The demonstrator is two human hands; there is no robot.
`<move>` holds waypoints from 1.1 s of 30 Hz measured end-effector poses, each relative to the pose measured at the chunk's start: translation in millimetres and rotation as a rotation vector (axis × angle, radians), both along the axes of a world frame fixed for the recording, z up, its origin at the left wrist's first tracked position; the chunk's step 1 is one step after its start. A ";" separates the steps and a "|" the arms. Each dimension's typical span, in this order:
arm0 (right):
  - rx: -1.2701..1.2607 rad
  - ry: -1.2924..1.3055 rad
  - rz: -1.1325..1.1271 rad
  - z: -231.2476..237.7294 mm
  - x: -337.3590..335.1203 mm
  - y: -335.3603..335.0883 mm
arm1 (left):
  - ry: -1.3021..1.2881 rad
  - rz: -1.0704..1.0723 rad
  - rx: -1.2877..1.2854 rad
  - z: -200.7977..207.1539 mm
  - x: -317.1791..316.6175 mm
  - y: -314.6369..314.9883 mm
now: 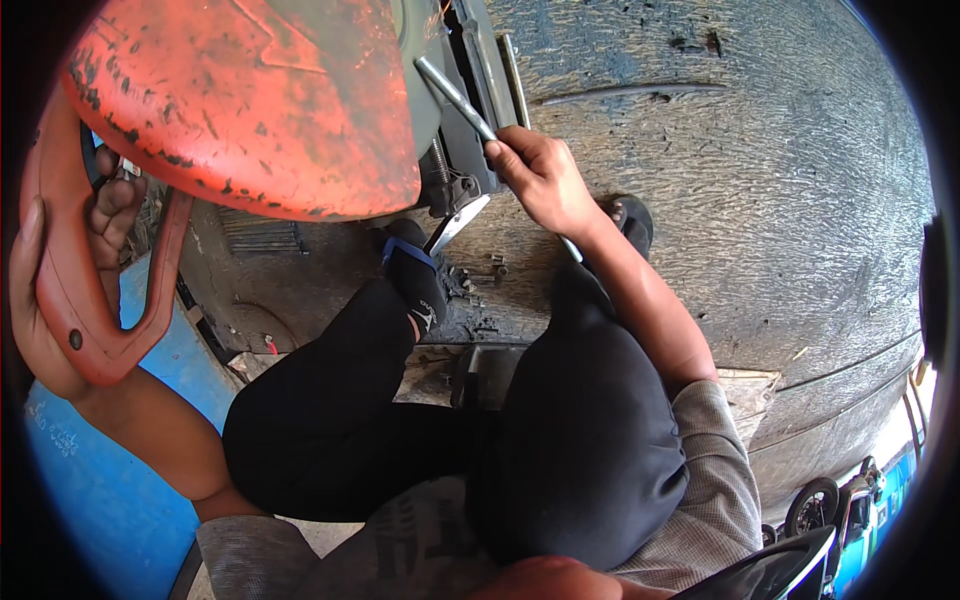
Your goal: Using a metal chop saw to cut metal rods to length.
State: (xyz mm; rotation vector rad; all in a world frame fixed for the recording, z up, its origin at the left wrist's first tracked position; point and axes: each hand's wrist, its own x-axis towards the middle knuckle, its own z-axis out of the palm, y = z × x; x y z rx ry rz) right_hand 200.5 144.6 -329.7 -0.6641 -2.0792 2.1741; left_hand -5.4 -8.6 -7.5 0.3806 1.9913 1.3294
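A red cut-off saw with a worn, scuffed guard fills the upper left. My left hand is wrapped around its red loop handle, fingers curled through the opening. My right hand grips a thin silver metal rod, thumb along it. The rod slants, its far end beside the saw's grey metal base parts and its near end above my right knee. A few orange sparks show at the top edge, by the guard. The blade is hidden under the guard.
A pale metal lever juts out below the saw near my left foot. My right foot rests on the worn wooden board. Small metal scraps lie between them. Left is a blue surface; a motorcycle stands lower right.
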 end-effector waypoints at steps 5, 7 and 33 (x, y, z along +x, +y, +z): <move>0.107 0.001 -0.034 8.5 2.7 0.0 | -0.021 0.022 -0.013 4.1 -7.8 -1.2; 0.157 0.053 -0.071 8.9 1.1 -3.0 | -0.024 -0.016 -0.014 7.1 -10.1 -1.6; 0.611 0.263 -0.217 -9.0 1.0 -10.6 | -0.025 -0.074 0.015 4.1 -8.7 -0.5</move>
